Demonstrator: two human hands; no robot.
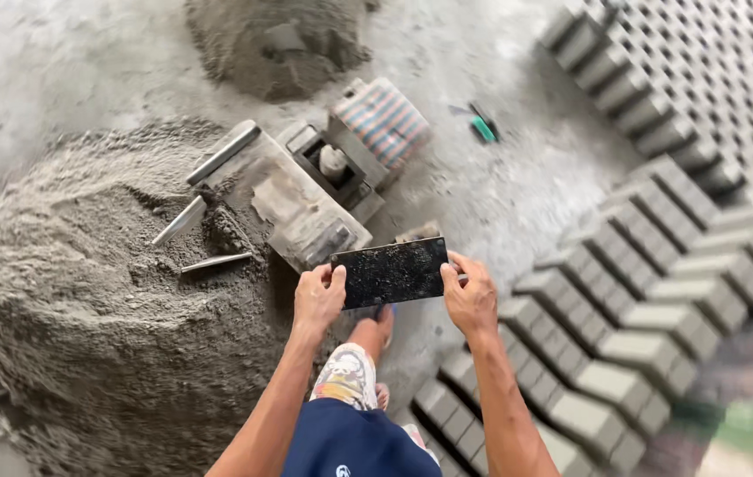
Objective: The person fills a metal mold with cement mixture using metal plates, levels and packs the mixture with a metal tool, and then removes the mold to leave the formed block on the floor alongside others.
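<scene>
I hold a flat black rectangular plate (391, 271), dusted with grit, level in front of me. My left hand (317, 296) grips its left edge and my right hand (471, 293) grips its right edge. Just beyond the plate stands a metal block-making mould (306, 199) crusted with cement, with long metal handles (217, 159) sticking out to the left. My bare leg and foot (363, 349) show below the plate.
A large heap of damp grey mix (85, 291) fills the left. A smaller heap (275, 40) lies beyond. A striped cushion seat (382, 119) sits by the mould. Rows of several fresh grey blocks (641, 291) cover the floor at right. A green-handled tool (482, 128) lies on the concrete.
</scene>
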